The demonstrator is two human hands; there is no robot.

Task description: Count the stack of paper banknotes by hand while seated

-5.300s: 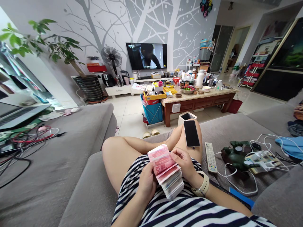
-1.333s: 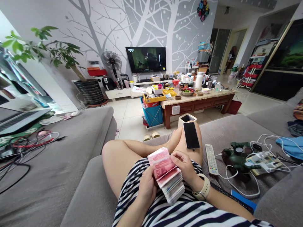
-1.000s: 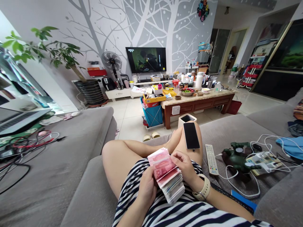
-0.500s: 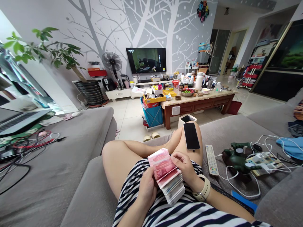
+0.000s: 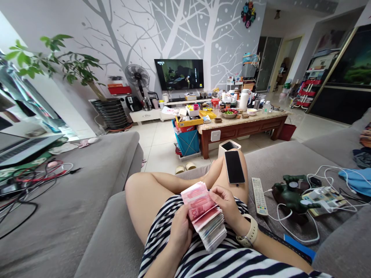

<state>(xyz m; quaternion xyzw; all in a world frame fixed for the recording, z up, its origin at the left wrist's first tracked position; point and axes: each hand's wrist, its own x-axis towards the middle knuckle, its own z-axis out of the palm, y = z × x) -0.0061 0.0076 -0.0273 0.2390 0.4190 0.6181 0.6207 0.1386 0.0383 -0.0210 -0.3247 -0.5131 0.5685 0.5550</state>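
A thick stack of banknotes (image 5: 199,204) rests over my lap, with pink 100 notes on top and paler edges fanned out toward me. My left hand (image 5: 181,227) grips the stack's left side, thumb on top. On the right side, my right hand (image 5: 224,202) pinches the top notes between thumb and fingers; a cream watch (image 5: 249,231) is on that wrist. Some fingers of both hands are hidden under the notes. Just beyond my right hand, a black-screened phone (image 5: 234,166) lies on my right thigh.
On the sofa to my right lie a remote control (image 5: 259,196), a dark green figurine (image 5: 292,195) and a power strip (image 5: 326,199) with white cables. Tangled cords (image 5: 31,177) and a laptop (image 5: 26,148) are at left. A cluttered coffee table (image 5: 240,125) stands ahead.
My hands and the banknotes stay practically still. Only the picture on the television differs.
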